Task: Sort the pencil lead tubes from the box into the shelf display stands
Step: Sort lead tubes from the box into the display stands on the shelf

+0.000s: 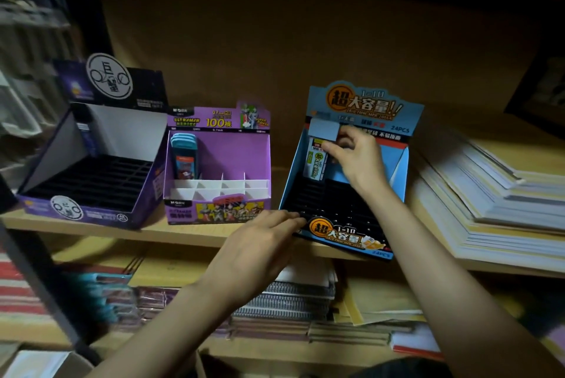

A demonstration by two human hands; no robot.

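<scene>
**Clerk:** Entry one, right hand?

**Stocker:** Right hand (354, 157): fingers pinch one lead tube (316, 163) just under its grey-blue cap. The tube stands upright at the ten o'clock corner of the blue stand (339, 232). It is gripped high, I judge, so that the foot is free to drop into a back slot. The grid there is too dark to tell whether the tube is seated yet.

**Clerk:** Entry two, left hand?

**Stocker:** Left hand (260, 243): fingers straight, laid on the stand's six o'clock lip and holding nothing. My reading is that it braces the light card stand on the shelf (171, 234) so the stand does not slide as the tube goes in.

**Clerk:** Neighbouring stock?

**Stocker:** Purple stand (220, 151), at nine o'clock of the blue one, with several blue tubes (185, 157) filed in its ten o'clock cell. Dark stand (91, 218), further toward nine o'clock. Paper stacks (504, 194) at three o'clock, close beside the blue stand. Filling runs from the back corner forward, which by my judgement keeps the front slots reachable.
</scene>
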